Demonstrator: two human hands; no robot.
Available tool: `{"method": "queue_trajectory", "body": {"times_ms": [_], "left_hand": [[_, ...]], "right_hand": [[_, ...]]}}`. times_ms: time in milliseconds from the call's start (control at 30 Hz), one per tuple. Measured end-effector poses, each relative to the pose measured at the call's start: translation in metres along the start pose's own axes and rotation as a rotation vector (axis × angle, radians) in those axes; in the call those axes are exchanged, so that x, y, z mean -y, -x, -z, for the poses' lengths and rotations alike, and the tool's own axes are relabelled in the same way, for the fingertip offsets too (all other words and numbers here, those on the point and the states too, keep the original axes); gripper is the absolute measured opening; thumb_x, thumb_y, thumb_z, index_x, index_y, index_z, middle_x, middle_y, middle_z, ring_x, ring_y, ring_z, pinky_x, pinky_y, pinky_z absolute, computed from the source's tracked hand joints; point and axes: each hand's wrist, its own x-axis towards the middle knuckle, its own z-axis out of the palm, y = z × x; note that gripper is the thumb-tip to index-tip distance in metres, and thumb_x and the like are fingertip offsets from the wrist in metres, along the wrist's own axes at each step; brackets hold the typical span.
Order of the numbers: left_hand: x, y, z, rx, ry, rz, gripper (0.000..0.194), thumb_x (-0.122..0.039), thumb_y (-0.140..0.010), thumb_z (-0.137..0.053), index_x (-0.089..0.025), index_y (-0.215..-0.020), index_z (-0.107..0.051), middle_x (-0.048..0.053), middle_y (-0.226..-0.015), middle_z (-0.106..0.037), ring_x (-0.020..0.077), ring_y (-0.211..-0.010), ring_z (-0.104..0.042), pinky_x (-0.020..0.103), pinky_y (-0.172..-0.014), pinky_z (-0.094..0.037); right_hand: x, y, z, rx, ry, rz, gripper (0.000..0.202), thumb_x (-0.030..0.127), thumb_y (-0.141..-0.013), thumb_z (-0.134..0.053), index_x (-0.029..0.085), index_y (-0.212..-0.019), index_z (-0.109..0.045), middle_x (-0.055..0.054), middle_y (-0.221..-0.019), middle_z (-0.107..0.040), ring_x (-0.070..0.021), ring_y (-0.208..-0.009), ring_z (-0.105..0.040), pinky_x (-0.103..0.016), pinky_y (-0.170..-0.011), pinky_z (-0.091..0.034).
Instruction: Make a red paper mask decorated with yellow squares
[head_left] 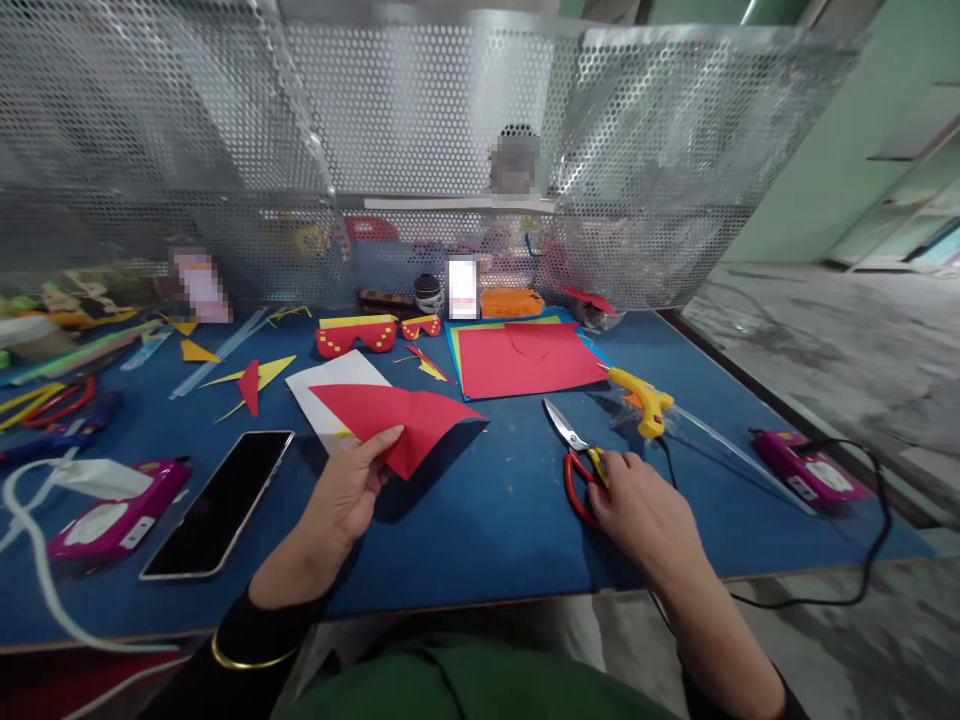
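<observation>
Left hand (349,490): pinching folded red paper (401,415) above the white sheet (337,390).
Right hand (645,505): fingers curled on the scissors (581,455), blades parted.
Beyond: glue gun (641,397) just right of the scissors.

Two magenta devices (823,474), two pairs of red paper glasses (355,337), one pair of silver-bladed scissors (563,424), one yellow glue gun (646,400), one black-screened phone (220,505), one orange case (512,303); handles (69,402) by the left edge blur beyond counting.
</observation>
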Motion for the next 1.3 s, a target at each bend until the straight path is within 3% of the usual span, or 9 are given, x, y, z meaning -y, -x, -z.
{"method": "queue_trajectory", "body": {"times_ms": [233,367,533,800,900,1000,1100,1167,1300], "left_hand": [[-0.003,0.009,-0.005,0.049,0.058,0.032,0.016,-0.003,-0.077,-0.071,-0.014,-0.087,-0.072,0.000,-0.080,-0.077,0.0132,-0.064,-0.071,0.020,-0.057,-0.059],[0.001,0.014,-0.002,0.037,0.071,0.096,0.019,-0.002,-0.075,-0.073,-0.015,-0.090,-0.074,0.002,-0.084,-0.079,0.0147,-0.065,-0.072,0.022,-0.057,-0.060],[0.008,0.015,0.002,0.071,0.052,0.159,0.015,-0.008,-0.076,-0.076,-0.014,-0.089,-0.076,0.004,-0.087,-0.079,0.0158,-0.070,-0.073,0.023,-0.062,-0.059],[0.029,0.025,-0.005,0.209,-0.084,0.249,0.009,-0.018,-0.079,-0.075,-0.014,-0.087,-0.078,0.009,-0.086,-0.079,0.0170,-0.066,-0.070,0.025,-0.061,-0.057],[0.036,0.028,-0.010,0.280,-0.102,0.268,0.011,-0.022,-0.078,-0.077,-0.014,-0.087,-0.078,0.010,-0.086,-0.078,0.0169,-0.066,-0.070,0.024,-0.061,-0.054],[0.037,0.027,-0.018,0.282,-0.097,0.271,0.011,-0.025,-0.078,-0.078,-0.016,-0.083,-0.077,0.009,-0.081,-0.077,0.0165,-0.064,-0.069,0.024,-0.059,-0.052],[0.037,0.026,-0.030,0.278,-0.083,0.262,0.010,-0.025,-0.078,-0.076,-0.015,-0.079,-0.077,0.008,-0.079,-0.076,0.0152,-0.062,-0.066,0.023,-0.058,-0.051],[0.039,0.026,-0.038,0.296,-0.078,0.259,0.009,-0.025,-0.079,-0.074,-0.016,-0.080,-0.076,0.008,-0.079,-0.075,0.0147,-0.064,-0.065,0.022,-0.057,-0.051],[0.038,0.024,-0.044,0.351,-0.148,0.275,0.021,-0.035,-0.077,-0.078,-0.016,-0.086,-0.075,0.006,-0.077,-0.073,0.0138,-0.063,-0.063,0.022,-0.055,-0.050]], "right_hand": [[-0.014,-0.004,-0.011,0.061,0.257,0.100,0.023,0.014,-0.077,-0.057,0.015,-0.099,-0.063,-0.011,-0.085,-0.066,-0.0247,-0.074,-0.064,-0.031,-0.063,-0.040],[-0.020,-0.001,-0.018,0.005,0.288,0.088,0.028,0.018,-0.080,-0.057,0.014,-0.107,-0.061,-0.011,-0.088,-0.068,-0.0233,-0.071,-0.066,-0.031,-0.061,-0.043],[-0.021,0.009,-0.020,-0.128,0.227,0.094,0.037,0.031,-0.084,-0.056,0.016,-0.119,-0.055,-0.013,-0.099,-0.070,-0.0263,-0.085,-0.069,-0.034,-0.069,-0.051],[-0.007,-0.058,-0.023,-0.105,0.291,0.080,0.028,0.022,-0.084,-0.056,0.011,-0.109,-0.059,-0.017,-0.092,-0.068,-0.0268,-0.077,-0.065,-0.034,-0.065,-0.046],[-0.001,-0.066,-0.019,-0.077,0.298,0.132,0.023,0.018,-0.086,-0.052,0.009,-0.104,-0.063,-0.020,-0.093,-0.069,-0.0301,-0.082,-0.067,-0.038,-0.069,-0.050],[0.013,-0.048,-0.007,-0.115,0.195,0.335,0.036,0.018,-0.089,-0.046,0.012,-0.122,-0.059,-0.020,-0.122,-0.066,-0.0300,-0.113,-0.063,-0.042,-0.094,-0.051],[0.032,-0.027,0.000,-0.134,-0.033,0.782,0.054,0.020,-0.090,-0.051,0.017,-0.144,-0.045,-0.015,-0.142,-0.058,-0.0276,-0.133,-0.053,-0.045,-0.108,-0.045],[0.041,-0.025,-0.002,-0.135,0.015,0.936,0.058,0.016,-0.091,-0.051,0.017,-0.149,-0.042,-0.014,-0.146,-0.057,-0.0276,-0.139,-0.049,-0.047,-0.112,-0.041],[0.045,-0.044,-0.015,-0.202,0.107,1.114,0.049,0.005,-0.091,-0.045,0.011,-0.139,-0.055,-0.014,-0.138,-0.064,-0.0267,-0.132,-0.056,-0.044,-0.109,-0.044]]}}
